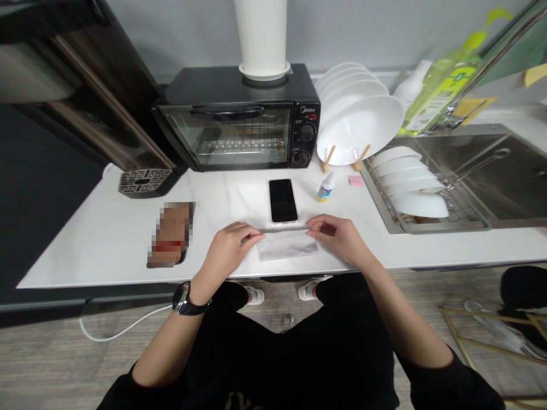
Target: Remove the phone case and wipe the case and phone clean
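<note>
A folded white cloth or tissue [288, 246] lies flat near the counter's front edge. My left hand [232, 245] pinches its upper left corner between thumb and fingers. At the upper right corner, my right hand [335, 235] pinches it the same way. Just beyond the cloth rests a black-screened phone [282, 201], its lower end close to the cloth's far edge. A small white bottle [325, 188] with a blue and yellow label stands behind my right hand. Left of my left hand lies another phone-like slab [173, 233], its face blurred out.
A black toaster oven [239, 136] stands at the back, with a white pot [265, 40] on top. White plates [361, 128] lean in a rack beside it. Bowls [412, 182] sit in the sink [453, 228] at right. A pink sticky note [355, 180] lies near the plates.
</note>
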### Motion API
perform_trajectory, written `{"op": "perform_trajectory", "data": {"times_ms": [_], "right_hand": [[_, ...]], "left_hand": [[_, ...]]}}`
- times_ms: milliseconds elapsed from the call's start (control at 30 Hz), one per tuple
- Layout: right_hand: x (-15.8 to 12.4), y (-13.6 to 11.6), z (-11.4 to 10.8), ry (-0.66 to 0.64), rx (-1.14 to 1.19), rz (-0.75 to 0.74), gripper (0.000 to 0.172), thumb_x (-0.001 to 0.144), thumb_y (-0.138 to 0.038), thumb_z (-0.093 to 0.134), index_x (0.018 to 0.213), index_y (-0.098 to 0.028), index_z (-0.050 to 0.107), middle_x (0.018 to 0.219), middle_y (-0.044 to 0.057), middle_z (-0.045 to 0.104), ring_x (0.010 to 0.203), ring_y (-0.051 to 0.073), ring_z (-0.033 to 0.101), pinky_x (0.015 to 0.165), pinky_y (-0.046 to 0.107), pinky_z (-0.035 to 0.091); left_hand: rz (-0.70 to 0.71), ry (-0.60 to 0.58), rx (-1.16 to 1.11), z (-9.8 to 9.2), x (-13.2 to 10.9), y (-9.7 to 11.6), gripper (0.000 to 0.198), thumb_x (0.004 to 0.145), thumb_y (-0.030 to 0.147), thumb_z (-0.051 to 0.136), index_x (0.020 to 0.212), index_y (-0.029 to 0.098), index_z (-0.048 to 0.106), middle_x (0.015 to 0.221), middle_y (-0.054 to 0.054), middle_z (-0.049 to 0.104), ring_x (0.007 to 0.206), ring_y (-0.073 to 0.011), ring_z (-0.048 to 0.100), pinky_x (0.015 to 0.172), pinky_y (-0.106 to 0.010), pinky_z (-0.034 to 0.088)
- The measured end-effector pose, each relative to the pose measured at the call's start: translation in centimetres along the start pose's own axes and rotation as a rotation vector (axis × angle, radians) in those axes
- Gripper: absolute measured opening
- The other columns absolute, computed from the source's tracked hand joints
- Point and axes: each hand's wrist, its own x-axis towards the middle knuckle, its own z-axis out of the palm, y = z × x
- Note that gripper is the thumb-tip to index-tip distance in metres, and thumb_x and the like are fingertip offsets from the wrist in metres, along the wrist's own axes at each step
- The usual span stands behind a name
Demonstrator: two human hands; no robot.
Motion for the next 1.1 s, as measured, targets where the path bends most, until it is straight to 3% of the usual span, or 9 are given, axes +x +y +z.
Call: {"op": "perform_trajectory", "data": {"times_ms": [133,233,367,433,567,733,933,1100], "right_hand": [[0.1,-0.3,0.0,0.016,-0.049,0.011,0.026,0.091,-0.05,0.079,0.089,-0.024,0.08,0.085,0.003,0.082,0.076,0.021,0.074,0.075,0.034,0.058],[0.2,-0.8,-0.1,0.038,-0.113,-0.002,0.021,0.095,-0.046,0.075,0.091,-0.026,0.078,0.081,0.001,0.082,0.075,0.022,0.076,0.073,0.035,0.059],[0.6,-1.1,-0.3,0.106,-0.187,-0.093,0.019,0.099,-0.046,0.07,0.097,-0.028,0.077,0.108,0.005,0.086,0.098,0.027,0.081,0.086,0.04,0.062],[0.9,-1.2,-0.6,0.157,-0.248,-0.173,0.02,0.101,-0.047,0.07,0.097,-0.028,0.077,0.108,0.005,0.085,0.098,0.027,0.08,0.091,0.042,0.062],[1.5,-1.7,-1.4,0.224,-0.446,-0.323,0.026,0.105,-0.051,0.064,0.099,-0.028,0.076,0.096,0.006,0.082,0.09,0.027,0.077,0.084,0.04,0.058],[1.4,-2.0,-1.9,0.169,-0.601,-0.353,0.034,0.109,-0.054,0.054,0.102,-0.027,0.075,0.096,0.008,0.082,0.087,0.026,0.076,0.077,0.038,0.056],[1.0,-1.6,-1.2,0.244,-0.525,-0.446,0.02,0.107,-0.042,0.063,0.103,-0.03,0.08,0.115,0.006,0.086,0.107,0.028,0.081,0.094,0.044,0.063],[1.6,-3.2,-1.4,0.376,-0.491,-0.568,0.011,0.103,-0.033,0.07,0.103,-0.03,0.081,0.117,0.006,0.086,0.106,0.027,0.082,0.095,0.046,0.067]], "left_hand": [[0.097,0.108,0.029,0.1,0.0,-0.1,0.018,0.105,0.034,0.068,0.099,0.024,0.081,0.097,-0.003,0.083,0.089,-0.0204,0.075,0.084,-0.035,0.059],[0.125,0.175,0.099,0.1,0.1,0.0,0.023,0.108,0.036,0.064,0.105,0.024,0.083,0.1,-0.004,0.083,0.088,-0.0196,0.075,0.084,-0.035,0.061],[0.136,0.212,0.18,-0.2,0.7,0.4,0.025,0.109,0.037,0.063,0.104,0.023,0.083,0.097,-0.004,0.082,0.087,-0.0185,0.075,0.081,-0.033,0.06],[0.141,0.231,0.181,-0.5,1.0,0.9,0.024,0.109,0.036,0.063,0.103,0.022,0.081,0.097,-0.004,0.081,0.088,-0.0181,0.075,0.081,-0.032,0.06],[0.141,0.217,0.176,-1.6,1.5,2.0,0.02,0.109,0.031,0.06,0.103,0.02,0.075,0.094,-0.004,0.077,0.088,-0.0183,0.074,0.082,-0.032,0.057],[0.128,0.184,0.186,-2.4,1.4,2.9,0.018,0.109,0.03,0.057,0.102,0.021,0.071,0.095,-0.003,0.076,0.089,-0.0186,0.073,0.082,-0.033,0.055],[0.092,0.145,0.165,-2.4,1.3,3.0,0.019,0.109,0.031,0.057,0.102,0.023,0.072,0.097,-0.003,0.078,0.092,-0.0189,0.073,0.084,-0.032,0.054],[0.134,0.202,0.172,-3.2,2.5,3.1,0.018,0.109,0.031,0.059,0.101,0.021,0.072,0.094,-0.003,0.076,0.087,-0.0177,0.072,0.083,-0.032,0.054]]}}
